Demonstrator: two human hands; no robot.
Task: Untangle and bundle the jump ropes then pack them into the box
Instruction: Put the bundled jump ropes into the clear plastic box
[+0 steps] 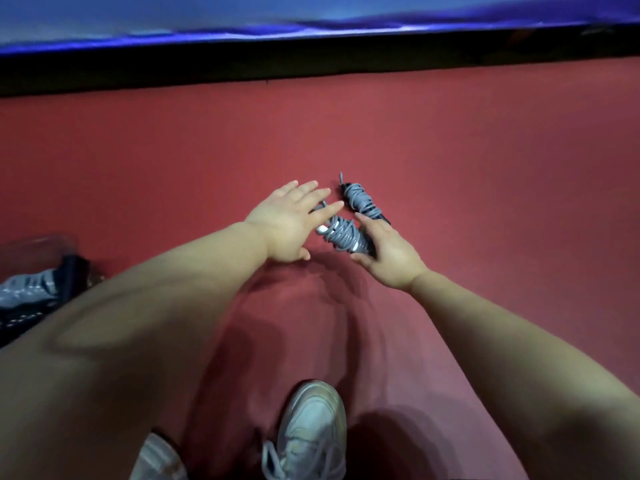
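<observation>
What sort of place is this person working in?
Probably a gym or sports hall, though that is a guess. The signs are a wide red floor, what looks like blue padding along its far edge, and bundled jump ropes lying on the floor.

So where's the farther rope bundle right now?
Head view, just right of centre: the farther bundle lies on the red floor, just past the right hand fingertips and beside the nearer bundle.

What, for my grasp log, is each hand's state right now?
Left hand: open, fingers straight over the near rope bundle.
Right hand: grips the near rope bundle.
</observation>
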